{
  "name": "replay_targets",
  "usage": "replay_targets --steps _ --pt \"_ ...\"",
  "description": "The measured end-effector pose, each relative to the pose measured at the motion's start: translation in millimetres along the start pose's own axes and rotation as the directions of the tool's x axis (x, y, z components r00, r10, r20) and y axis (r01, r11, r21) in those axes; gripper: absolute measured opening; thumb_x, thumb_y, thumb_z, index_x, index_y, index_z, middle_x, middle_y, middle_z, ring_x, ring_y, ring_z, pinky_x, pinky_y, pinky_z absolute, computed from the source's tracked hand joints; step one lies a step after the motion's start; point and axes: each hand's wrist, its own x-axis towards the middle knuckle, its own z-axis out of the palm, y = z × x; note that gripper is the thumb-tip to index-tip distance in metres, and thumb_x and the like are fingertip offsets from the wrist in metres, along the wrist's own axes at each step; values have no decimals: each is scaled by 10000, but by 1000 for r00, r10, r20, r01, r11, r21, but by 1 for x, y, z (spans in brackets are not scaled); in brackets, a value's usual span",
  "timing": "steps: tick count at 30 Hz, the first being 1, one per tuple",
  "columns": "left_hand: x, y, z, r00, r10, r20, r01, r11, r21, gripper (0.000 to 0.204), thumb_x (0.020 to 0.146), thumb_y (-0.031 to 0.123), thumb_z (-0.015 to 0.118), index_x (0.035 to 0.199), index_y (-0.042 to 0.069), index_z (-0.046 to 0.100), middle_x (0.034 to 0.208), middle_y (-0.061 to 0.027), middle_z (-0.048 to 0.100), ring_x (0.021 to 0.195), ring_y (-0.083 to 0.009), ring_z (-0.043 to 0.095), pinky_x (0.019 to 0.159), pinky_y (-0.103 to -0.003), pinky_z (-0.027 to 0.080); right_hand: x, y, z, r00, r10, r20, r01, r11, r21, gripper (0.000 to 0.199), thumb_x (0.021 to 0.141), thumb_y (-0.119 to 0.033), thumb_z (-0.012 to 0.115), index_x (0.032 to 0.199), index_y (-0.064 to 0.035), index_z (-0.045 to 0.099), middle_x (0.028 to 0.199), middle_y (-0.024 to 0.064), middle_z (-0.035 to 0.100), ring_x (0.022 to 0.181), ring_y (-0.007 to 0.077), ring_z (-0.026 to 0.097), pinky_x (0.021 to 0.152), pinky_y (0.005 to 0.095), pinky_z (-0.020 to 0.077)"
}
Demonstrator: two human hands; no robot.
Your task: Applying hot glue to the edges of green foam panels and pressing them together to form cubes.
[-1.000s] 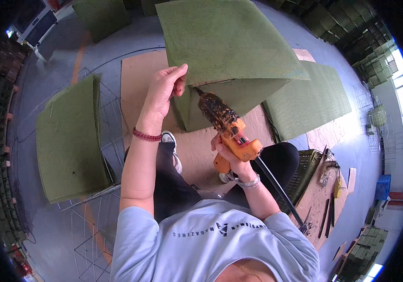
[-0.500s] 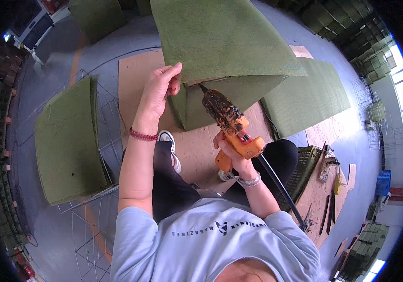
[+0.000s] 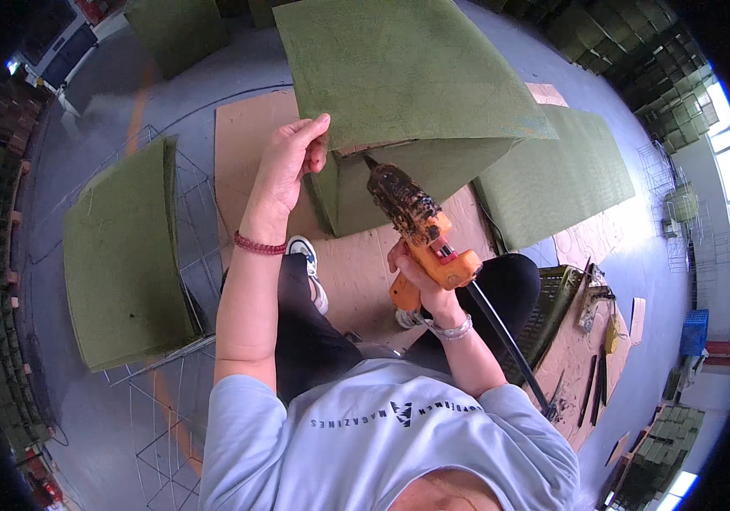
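Note:
In front of me stands a box shape covered in green mesh sheet (image 3: 407, 72). My left hand (image 3: 295, 157) is closed, thumb against the curled fingers, pinching the near left corner of its top sheet. My right hand (image 3: 423, 279) is wrapped round the handle of an orange glue gun (image 3: 448, 262). The front of the gun is caked in dark, burnt-looking residue. Its pointed nozzle is just under the sheet's near edge, close to my left fingers; whether it touches I cannot tell. A long black glue stick (image 3: 505, 336) runs out of the gun's back toward my lap's right side.
Cardboard (image 3: 250, 128) lies under the box and my feet. To the left, green panels (image 3: 122, 255) lean on a wire frame (image 3: 156, 443). Another green sheet (image 3: 552, 175) lies right. By my right knee, a crate (image 3: 552, 302) bears cardboard with black glue sticks (image 3: 593, 392).
Almost nothing differs. Both hands keep their hold, and the glue gun has shifted only very slightly.

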Motion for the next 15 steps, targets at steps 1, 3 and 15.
replay_targets --steps 1,3,15 --pt "1 0 0 1000 5 7 -5 1000 8 311 839 316 625 599 157 506 493 41 469 435 -47 421 434 -190 303 0 0 0 1000 5 0 -5 998 -63 94 817 -110 621 870 -54 568 778 -3 559 711 90 522 656 253 438" --pt "2 -1 0 1000 5 17 -5 1000 15 311 838 319 624 599 159 506 492 43 468 435 -47 420 435 -190 302 -1 0 2 1000 13 -6 -14 992 -127 87 814 -115 625 856 -57 576 758 -4 564 698 90 527 646 254 441" --pt "0 3 -1 1000 1 -21 -1 1000 -31 281 840 290 635 617 159 526 510 55 465 440 -47 419 437 -191 310 2 6 3 1000 18 -5 -18 998 -67 128 811 -134 652 893 -55 593 779 -5 589 713 91 562 652 252 455"
